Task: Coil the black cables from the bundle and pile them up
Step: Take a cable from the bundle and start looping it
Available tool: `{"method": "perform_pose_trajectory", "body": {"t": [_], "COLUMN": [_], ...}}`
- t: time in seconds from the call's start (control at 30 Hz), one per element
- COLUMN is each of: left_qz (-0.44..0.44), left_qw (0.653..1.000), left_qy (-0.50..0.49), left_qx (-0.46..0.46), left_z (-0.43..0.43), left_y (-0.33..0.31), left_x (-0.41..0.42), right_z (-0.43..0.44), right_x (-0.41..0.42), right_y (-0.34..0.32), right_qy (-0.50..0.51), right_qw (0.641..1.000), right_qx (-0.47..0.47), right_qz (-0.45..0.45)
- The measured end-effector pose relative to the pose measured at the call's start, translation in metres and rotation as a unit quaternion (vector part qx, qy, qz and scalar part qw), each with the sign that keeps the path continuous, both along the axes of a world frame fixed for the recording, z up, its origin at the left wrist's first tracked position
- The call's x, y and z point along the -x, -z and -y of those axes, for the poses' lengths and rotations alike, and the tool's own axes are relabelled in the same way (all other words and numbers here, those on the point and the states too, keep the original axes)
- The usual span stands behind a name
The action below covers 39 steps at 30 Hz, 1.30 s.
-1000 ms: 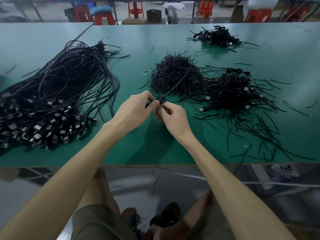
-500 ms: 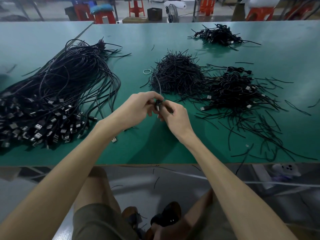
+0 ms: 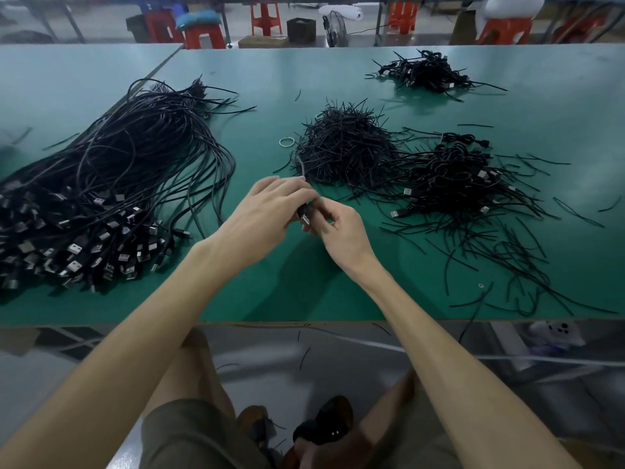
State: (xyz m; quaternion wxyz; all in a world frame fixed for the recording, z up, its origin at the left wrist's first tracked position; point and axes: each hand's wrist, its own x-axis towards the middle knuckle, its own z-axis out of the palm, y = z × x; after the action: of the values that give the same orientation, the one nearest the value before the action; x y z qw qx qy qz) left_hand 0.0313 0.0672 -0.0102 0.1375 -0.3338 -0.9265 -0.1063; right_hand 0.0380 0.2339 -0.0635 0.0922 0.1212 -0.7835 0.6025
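Now left hand [image 3: 267,211] pinches coil [image 3: 304,213], right hand [image 3: 341,228] grips it too; keep loops tight, twist tie [image 3: 302,167] snug, then pile [image 3: 456,177] at 2 o'clock

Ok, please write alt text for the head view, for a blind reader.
The left hand and right hand together hold one small black cable above a green table. A big bundle of loose cables lies left; a heap of short ties and a pile of coiled cables lie right.
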Motion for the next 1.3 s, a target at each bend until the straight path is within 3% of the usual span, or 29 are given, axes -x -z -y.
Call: {"method": "perform_pose_trajectory", "body": {"t": [0.1,0.33,0.63,0.87,1.03,1.3], "left_qz": [-0.043,0.001,0.017,0.087,0.14,0.147], "left_qw": [0.999,0.998,0.99,0.973,0.965,0.949], "left_qy": [-0.017,-0.058,-0.131,-0.206,-0.202,-0.223], "left_qx": [0.026,-0.017,-0.055,-0.048,-0.095,-0.167], "left_z": [0.003,0.001,-0.028,-0.046,-0.053,-0.043], "left_y": [-0.001,-0.003,-0.011,-0.014,-0.016,-0.018], "left_x": [0.004,0.003,-0.006,-0.011,-0.014,-0.011], "right_z": [0.0,0.001,-0.004,-0.008,-0.008,-0.006], "right_x": [0.001,0.0,0.001,0.002,0.002,-0.002], "right_y": [0.002,0.0,0.002,0.004,0.002,-0.004], "right_qy": [-0.018,-0.03,-0.024,-0.039,0.004,0.01], "right_qw": [1.0,0.999,0.992,0.987,0.989,0.984], "right_qx": [0.005,0.003,0.117,0.151,0.144,0.169], "right_qz": [0.0,0.021,0.045,0.041,0.044,0.049]}}
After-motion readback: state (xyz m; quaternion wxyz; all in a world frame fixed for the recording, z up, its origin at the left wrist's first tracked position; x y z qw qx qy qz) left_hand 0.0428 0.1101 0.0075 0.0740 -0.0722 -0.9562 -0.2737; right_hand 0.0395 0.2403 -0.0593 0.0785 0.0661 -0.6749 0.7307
